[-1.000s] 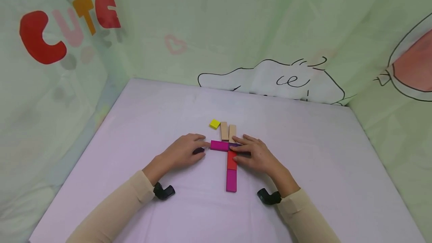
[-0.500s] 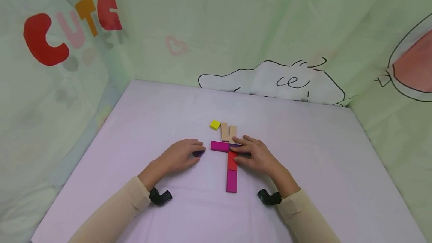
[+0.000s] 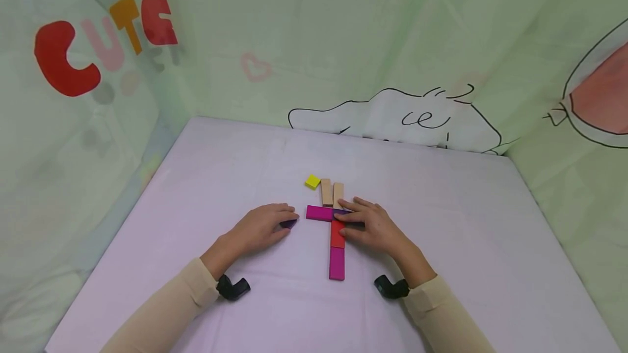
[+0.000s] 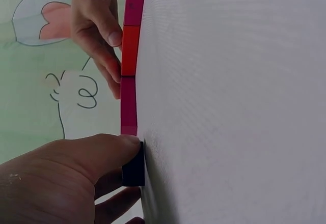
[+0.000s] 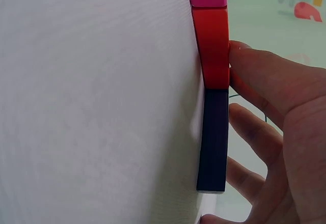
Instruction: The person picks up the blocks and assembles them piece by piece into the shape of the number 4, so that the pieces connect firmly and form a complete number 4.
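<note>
My left hand [image 3: 260,227] pinches a dark purple block [image 4: 133,168] between thumb and fingers, low at the cloth. A small gap separates it from the left end of a flat magenta block [image 3: 319,213]. My right hand [image 3: 375,225] rests its fingertips on a second dark purple block [image 5: 214,142], and its thumb on a red block [image 3: 337,234]. That purple block and the magenta one form a crossbar. Below it the red block and another magenta block [image 3: 337,263] run in line toward me. The right fingers partly cover the purple block in the head view.
Two plain wooden blocks, a left one [image 3: 326,192] and a right one [image 3: 338,194], stand side by side beyond the crossbar. A small yellow block [image 3: 312,182] lies left of them. Patterned green-white fabric [image 3: 314,42] encloses the cloth-covered table [image 3: 466,222].
My left hand has drawn back left from the magenta block's end, and the dark purple block now shows more clearly in its fingers. My right hand keeps its place on the blocks.
</note>
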Available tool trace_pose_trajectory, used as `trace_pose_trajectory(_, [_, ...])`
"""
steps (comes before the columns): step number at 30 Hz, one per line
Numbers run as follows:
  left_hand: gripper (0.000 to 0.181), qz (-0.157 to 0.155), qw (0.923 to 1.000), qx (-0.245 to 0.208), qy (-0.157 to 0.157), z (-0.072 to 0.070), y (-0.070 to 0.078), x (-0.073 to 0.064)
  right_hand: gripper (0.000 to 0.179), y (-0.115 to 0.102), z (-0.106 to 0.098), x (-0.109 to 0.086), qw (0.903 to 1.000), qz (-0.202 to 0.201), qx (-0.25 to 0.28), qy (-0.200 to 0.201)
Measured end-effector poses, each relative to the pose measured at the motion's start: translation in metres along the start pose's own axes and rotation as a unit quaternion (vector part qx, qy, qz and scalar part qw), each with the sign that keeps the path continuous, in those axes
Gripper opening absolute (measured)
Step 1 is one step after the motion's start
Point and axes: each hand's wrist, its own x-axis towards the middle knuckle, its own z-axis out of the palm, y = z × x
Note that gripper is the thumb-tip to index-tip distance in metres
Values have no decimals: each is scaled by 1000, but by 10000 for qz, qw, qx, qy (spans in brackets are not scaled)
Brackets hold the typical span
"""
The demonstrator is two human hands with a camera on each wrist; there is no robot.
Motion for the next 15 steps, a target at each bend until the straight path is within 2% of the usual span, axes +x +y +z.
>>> trace_pose_trajectory(8, [38, -90, 9999, 4, 105, 0, 2, 0, 44, 3, 2, 1, 10000, -27, -1, 64])
trace_pose_trajectory(15, [35, 32, 9995, -43, 325, 0, 3, 1, 44, 4, 3, 0, 10000, -8, -5, 75])
